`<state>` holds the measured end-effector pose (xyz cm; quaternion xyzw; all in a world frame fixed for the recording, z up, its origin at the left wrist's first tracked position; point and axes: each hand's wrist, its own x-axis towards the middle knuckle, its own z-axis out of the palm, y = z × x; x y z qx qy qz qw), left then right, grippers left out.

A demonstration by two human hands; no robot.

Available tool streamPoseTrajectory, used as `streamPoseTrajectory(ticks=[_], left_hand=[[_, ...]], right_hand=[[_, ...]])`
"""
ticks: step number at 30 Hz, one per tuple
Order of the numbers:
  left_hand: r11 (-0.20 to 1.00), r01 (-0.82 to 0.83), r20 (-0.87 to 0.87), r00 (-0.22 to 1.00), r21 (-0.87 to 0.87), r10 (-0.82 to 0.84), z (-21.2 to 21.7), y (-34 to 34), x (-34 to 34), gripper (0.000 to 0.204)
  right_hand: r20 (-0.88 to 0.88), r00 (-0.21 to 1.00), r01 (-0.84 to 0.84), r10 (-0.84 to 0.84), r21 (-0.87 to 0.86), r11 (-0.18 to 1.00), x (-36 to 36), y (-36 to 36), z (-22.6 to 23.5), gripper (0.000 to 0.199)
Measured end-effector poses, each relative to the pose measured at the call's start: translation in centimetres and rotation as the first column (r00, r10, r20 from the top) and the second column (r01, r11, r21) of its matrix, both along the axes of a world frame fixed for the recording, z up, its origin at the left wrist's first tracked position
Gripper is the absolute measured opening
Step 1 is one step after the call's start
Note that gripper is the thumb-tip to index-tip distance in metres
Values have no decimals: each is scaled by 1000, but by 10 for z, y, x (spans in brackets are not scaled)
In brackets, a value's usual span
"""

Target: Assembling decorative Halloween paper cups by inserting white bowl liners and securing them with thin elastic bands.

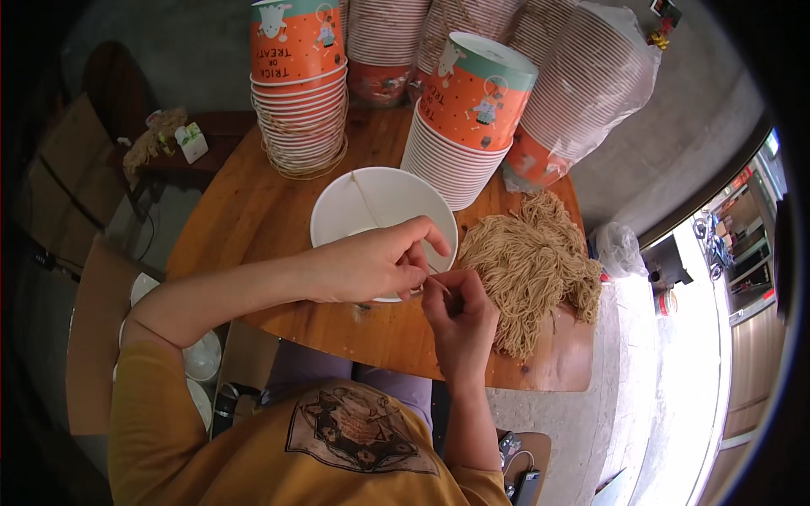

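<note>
1. The person in the yellow shirt [253,455] is sitting at a round wooden table [253,211] that is filling the middle of the room; grey concrete floor [692,101] is showing around it, and bright daylight is coming in at the right.
2. Tall stacks of orange paper buckets [297,84] are crowding the far half of the table, one leaning stack [460,126] lying just behind the work, and a plastic-wrapped stack [591,84] is resting to the right.
3. A heap of tan cords [531,261] is lying on the right of the table, just beside the right hand, and it is looking like plenty left to work through.
4. A single white bucket [384,219] is standing open-side up at the near edge, a handle cord [364,198] already crossing its inside; I judge this one partly fitted, with many stacked ones waiting.
5. The left hand [371,266] is reaching over the bucket's near rim, fingers pinched narrowly on a thin cord end [437,282].
6. The right hand [460,316] is curling tight, pinching the same cord end just beside the rim.
</note>
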<state>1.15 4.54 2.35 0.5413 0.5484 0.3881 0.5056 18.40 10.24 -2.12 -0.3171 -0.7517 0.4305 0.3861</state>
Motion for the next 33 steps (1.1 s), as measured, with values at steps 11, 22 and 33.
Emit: streamPoseTrajectory(ticks=[11,22,33], left_hand=[[997,9,-96,995,71,-2,-1,3,-5,40],[992,43,-290,957,121,-7,-4,4,-5,16],[946,-137,-399,882,294,251,-4,-11,13,11]], right_hand=[[-45,997,-60,60,-11,998,-1,6,-4,10],[-33,998,-46,45,-30,998,-2,8,-6,11],[22,998,50,-63,375,926,-6,1,-10,16]])
